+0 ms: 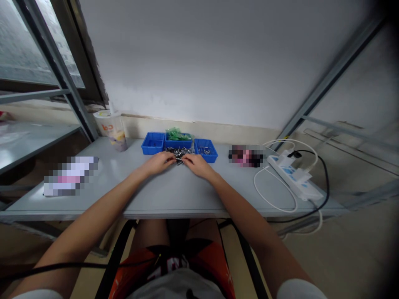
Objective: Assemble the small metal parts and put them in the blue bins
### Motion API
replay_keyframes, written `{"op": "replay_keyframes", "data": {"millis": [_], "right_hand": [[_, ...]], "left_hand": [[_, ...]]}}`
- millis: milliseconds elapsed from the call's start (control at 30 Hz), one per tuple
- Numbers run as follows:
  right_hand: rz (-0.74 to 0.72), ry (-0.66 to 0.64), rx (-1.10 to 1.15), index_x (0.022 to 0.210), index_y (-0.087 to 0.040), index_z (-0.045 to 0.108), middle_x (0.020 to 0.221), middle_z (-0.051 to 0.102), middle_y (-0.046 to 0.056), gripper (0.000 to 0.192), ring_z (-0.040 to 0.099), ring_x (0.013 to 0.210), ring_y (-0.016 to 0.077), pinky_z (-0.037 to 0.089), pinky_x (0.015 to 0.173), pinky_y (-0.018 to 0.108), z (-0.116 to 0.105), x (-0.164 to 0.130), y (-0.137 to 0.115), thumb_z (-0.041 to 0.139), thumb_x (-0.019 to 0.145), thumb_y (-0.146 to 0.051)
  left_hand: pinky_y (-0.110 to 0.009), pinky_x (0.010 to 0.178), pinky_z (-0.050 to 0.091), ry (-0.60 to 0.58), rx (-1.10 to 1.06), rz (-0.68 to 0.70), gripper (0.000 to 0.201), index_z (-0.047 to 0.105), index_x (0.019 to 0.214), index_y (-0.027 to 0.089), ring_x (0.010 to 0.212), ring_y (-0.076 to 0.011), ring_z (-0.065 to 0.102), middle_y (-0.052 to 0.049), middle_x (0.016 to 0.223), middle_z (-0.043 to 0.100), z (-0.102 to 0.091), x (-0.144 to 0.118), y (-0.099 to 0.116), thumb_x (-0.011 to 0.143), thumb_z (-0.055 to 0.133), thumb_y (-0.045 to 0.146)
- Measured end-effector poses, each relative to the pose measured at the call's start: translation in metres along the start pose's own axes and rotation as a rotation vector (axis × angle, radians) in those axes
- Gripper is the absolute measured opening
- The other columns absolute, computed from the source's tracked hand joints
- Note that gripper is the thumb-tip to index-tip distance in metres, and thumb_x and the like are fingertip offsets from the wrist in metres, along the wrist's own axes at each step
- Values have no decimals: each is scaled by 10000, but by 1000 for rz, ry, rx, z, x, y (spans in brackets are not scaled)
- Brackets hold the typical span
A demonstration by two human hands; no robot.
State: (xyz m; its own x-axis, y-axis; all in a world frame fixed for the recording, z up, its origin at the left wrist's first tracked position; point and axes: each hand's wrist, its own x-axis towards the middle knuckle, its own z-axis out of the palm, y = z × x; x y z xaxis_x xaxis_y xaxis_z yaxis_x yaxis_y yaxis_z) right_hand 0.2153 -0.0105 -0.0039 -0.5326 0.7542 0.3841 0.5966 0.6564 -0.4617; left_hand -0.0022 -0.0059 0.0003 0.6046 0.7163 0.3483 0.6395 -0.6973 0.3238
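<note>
Left hand [162,162]: curled at the left of the slender metal pieces [180,152]; cannot tell whether it grips any.
Right hand [198,165]: curled opposite, grip likewise unclear.
Metal pieces: heaped on the bench [177,195], before the blue tray [177,144] of green packets [175,133].
</note>
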Motion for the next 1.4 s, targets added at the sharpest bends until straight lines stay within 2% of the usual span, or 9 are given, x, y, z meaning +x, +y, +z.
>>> {"op": "replay_keyframes", "data": {"millis": [267,567,700,800,900,967,1067,1133,1400], "right_hand": [[-21,42,4,972,-183,662,931,686,39,235,603,846,136,406,770,237,-1,1,2,453,950,-290],[-93,-110,-52,922,-177,696,879,691,45,176,594,796,143,401,744,248,12,2,7,524,906,-210],[-89,-74,-43,954,-183,690,909,688,42,179,594,826,141,407,767,248,10,2,6,518,907,-199],[-64,17,-32,965,-184,680,923,674,43,187,589,855,142,414,792,255,4,3,7,504,920,-231],[-44,134,-21,964,-188,666,917,661,43,208,585,860,144,420,805,261,-1,3,6,478,937,-273],[-55,174,-12,968,-192,659,922,658,43,214,585,880,145,422,822,262,-1,2,3,470,942,-288],[-114,168,-5,984,-194,654,941,657,45,217,584,910,143,420,851,261,2,-1,-4,462,947,-288],[-159,153,-4,998,-192,651,951,655,47,223,585,916,139,422,857,260,4,-3,-7,449,952,-273],[-141,145,7,977,-181,659,951,674,49,189,601,901,145,434,831,266,4,2,5,496,934,-264]], "left_hand": [[-282,743,449,4,14,-15,216,628,907,165,808,-179,593,-63,884,652,0,0,1,897,446,281],[-294,789,460,132,-4,102,264,621,946,169,874,-185,585,-72,914,628,1,-2,11,939,420,340],[-281,782,461,171,-34,99,258,617,960,166,844,-169,587,-65,925,630,2,-1,9,944,426,338],[-280,769,459,190,-29,58,263,617,953,159,826,-169,590,-65,917,634,0,1,3,943,426,340],[-281,750,453,157,-1,19,254,620,949,157,817,-177,593,-70,916,642,-1,2,-2,935,429,324],[-276,743,447,90,-7,16,234,625,939,159,817,-180,598,-68,916,653,1,1,-1,922,440,301],[-259,724,436,-35,-62,39,218,632,915,165,797,-174,603,-54,890,672,5,0,3,912,448,281],[-252,710,430,-73,-87,51,228,634,897,163,773,-169,602,-49,864,677,7,0,5,915,443,285],[-257,700,423,-8,-57,32,197,641,893,168,772,-172,598,-48,859,663,4,0,2,895,462,252]]}}
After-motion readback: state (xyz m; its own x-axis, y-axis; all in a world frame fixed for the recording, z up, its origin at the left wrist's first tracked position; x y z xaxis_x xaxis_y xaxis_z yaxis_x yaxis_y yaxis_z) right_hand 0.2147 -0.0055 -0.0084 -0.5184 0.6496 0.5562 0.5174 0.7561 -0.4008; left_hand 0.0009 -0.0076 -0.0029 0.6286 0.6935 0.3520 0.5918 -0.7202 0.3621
